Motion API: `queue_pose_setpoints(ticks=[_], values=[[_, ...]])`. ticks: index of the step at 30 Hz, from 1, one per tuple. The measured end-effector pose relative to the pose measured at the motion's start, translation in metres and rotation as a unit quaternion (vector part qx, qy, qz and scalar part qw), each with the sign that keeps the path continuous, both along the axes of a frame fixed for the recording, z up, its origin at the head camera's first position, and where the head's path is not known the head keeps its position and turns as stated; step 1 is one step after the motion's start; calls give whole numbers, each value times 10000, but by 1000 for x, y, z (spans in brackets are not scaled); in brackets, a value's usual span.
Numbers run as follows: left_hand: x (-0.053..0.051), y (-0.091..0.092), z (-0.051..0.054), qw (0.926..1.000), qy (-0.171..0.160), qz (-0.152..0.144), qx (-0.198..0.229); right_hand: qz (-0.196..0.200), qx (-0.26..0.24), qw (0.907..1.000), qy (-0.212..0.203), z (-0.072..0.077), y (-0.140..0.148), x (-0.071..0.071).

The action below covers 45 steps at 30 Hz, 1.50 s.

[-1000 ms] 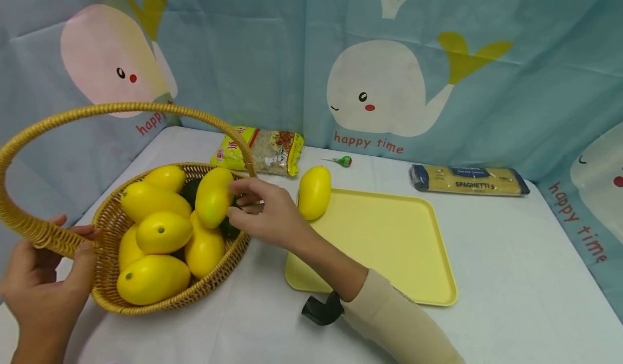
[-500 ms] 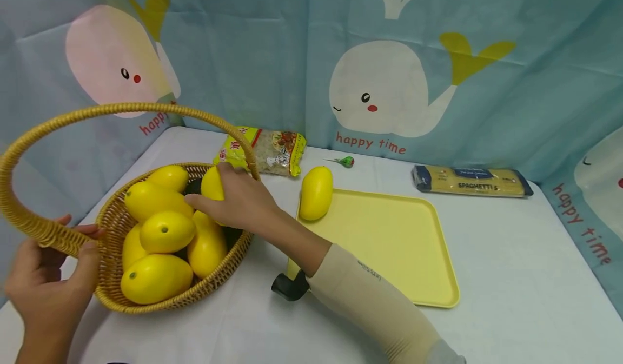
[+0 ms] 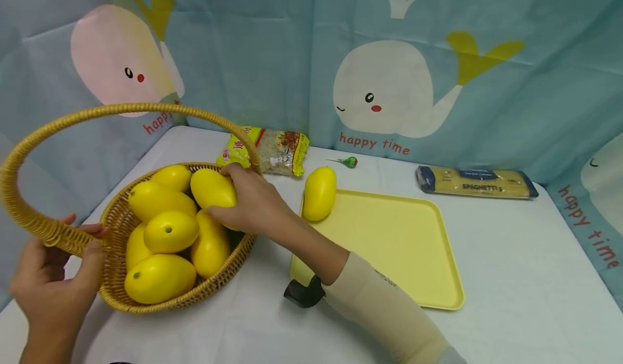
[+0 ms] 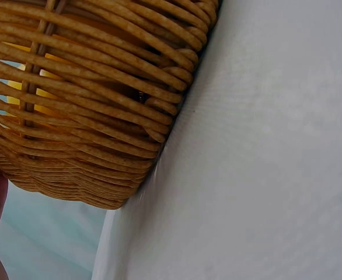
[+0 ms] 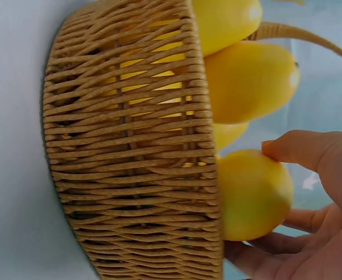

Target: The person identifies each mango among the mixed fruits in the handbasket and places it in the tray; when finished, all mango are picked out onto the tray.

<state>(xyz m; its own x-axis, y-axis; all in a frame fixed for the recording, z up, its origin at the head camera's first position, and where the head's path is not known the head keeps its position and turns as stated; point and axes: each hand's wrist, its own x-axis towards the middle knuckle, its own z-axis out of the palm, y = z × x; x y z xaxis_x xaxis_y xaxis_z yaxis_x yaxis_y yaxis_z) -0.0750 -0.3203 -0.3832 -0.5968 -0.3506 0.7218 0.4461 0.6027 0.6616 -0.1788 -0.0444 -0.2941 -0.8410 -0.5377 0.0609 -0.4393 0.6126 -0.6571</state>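
"Where is the mango (image 3: 212,191) in hand?"

"In the far right part of the basket (image 5: 133,134), just inside its rim, beside the other mangoes (image 3: 160,278)."

"And the fingers?"

"The right hand (image 3: 253,202) pinches it, thumb on one side and fingers round the other; some fingertips are hidden. The left hand (image 3: 58,277) grips the basket's handle (image 3: 141,107) at its left foot, between thumb and fingers."

"How would you do it well?"

"I'd hold that handle firm, so the basket can't tip or slide. The skin looks smooth, so I'd want thumb and fingers squarely opposite, around the mango's middle, with no hard squeeze. I'd move it slowly too: a knock could set the other mangoes rolling."

"Anything nearby?"

"Right of the basket is a tray (image 3: 384,245), with a single mango (image 3: 319,193) at its corner."
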Motion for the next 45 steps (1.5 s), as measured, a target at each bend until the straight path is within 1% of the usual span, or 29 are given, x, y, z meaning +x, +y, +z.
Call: queue_pose_setpoints(ticks=[6, 10, 13, 16, 18, 20, 22, 26, 29, 32, 37, 40, 44, 45], values=[[0, -2, -2, 10000, 28, -31, -15, 87, -62, 9997, 204, 8, 13, 6], [0, -1, -1, 10000, 13, 15, -26, 182, -246, 9992, 259, 11, 22, 8], [-1, -1, -1, 10000, 8, 46, -30, 320, -553, 9978, 202, 10, 28, 9], [-1, -1, -1, 10000, -3, 76, -55, 489, -1135, 9922, -150, 7, 35, 8], [-1, -1, -1, 9999, -30, 105, -62, 615, -1609, 9840, -459, 5, 41, 7], [0, -2, -1, 9998, -117, 152, -99, 754, -2048, 9728, -773, 2, 46, 6], [0, -2, -1, 9997, -172, 173, -69, 856, -2362, 9628, -1000, -1, 50, 5], [3, -2, 0, 9989, -355, 201, -249, 993, -2798, 9463, -1278, -6, 56, 5], [2, -2, 1, 9990, -341, 201, -192, 1083, -3079, 9342, -1438, -8, 60, 6], [0, -1, 0, 9996, -233, 181, 11, 1096, -3249, 9242, -1683, -10, 65, 7], [1, -1, 0, 9995, -243, 177, -56, 1088, -3538, 9023, -2209, -11, 76, 7], [1, 0, 0, 9995, -243, 200, -59, 1069, -3817, 8827, -2524, -13, 82, 7], [0, 0, 0, 9996, -208, 196, -3, 868, -4208, 8500, -3049, -14, 88, 6], [0, 0, 0, 9997, -173, 176, 13, 812, -4271, 8430, -3167, -14, 88, 6]])
